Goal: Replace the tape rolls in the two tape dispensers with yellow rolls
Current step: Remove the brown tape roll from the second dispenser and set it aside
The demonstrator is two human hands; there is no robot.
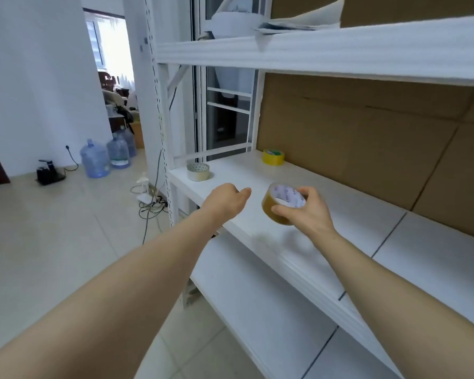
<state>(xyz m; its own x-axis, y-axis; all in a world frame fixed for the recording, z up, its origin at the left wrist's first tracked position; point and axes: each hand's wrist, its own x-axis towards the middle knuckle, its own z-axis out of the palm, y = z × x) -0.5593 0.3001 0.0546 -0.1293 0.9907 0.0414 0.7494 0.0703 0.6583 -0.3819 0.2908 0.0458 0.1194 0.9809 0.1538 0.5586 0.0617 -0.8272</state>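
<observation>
Yellow roll (pixel 273 157): it is being kept on the white shelf (pixel 340 214), far at the back, just beside the brown cardboard wall (pixel 367 138), and it is not being touched by any hand.
Brown roll (pixel 283 202): it is being held in the air above the shelf, tilted, with its white printed core being shown toward the camera.
Right hand (pixel 309 212): its fingers (pixel 281 211) are being clamped on the brown roll, thumb at the near side, other fingers at the far rim.
Left hand (pixel 227 201): it is being held over the front edge of the shelf, near the brown roll but apart from it; the fingers are being curled together loosely and nothing is being gripped.
Pale roll (pixel 198 171): it is being left upright at the left end of the shelf, well apart from the yellow roll.
Water bottles (pixel 104 157): they are being kept on the floor by the wall.
</observation>
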